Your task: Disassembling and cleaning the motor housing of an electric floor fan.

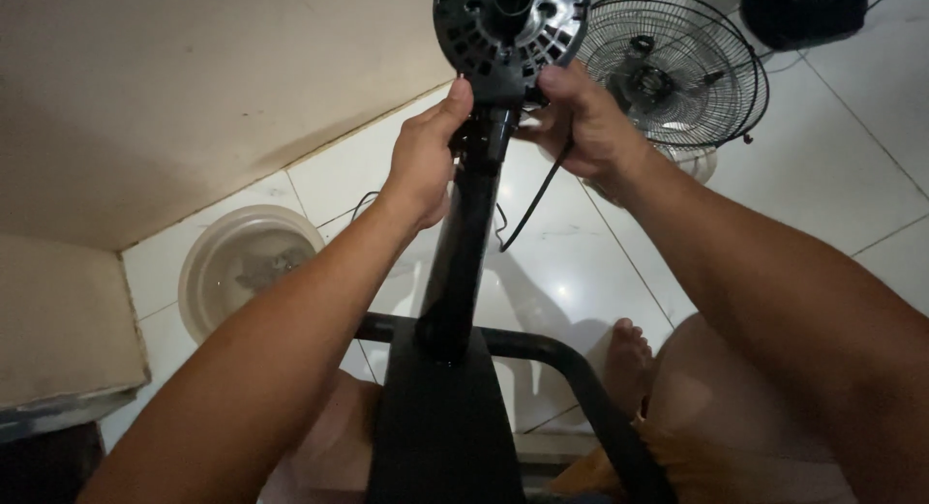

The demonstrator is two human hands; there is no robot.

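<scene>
Top center of the frame: left hand [424, 156] and right hand [581, 127] clamp a black fan's neck [489, 136] beneath its motor housing [508, 25]; wire grille [677, 69] upper right.

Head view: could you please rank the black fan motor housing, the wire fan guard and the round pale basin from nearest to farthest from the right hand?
From the right hand:
1. Black fan motor housing, touching it, just above.
2. Wire fan guard, on the floor behind it.
3. Round pale basin, far left on the floor.
</scene>
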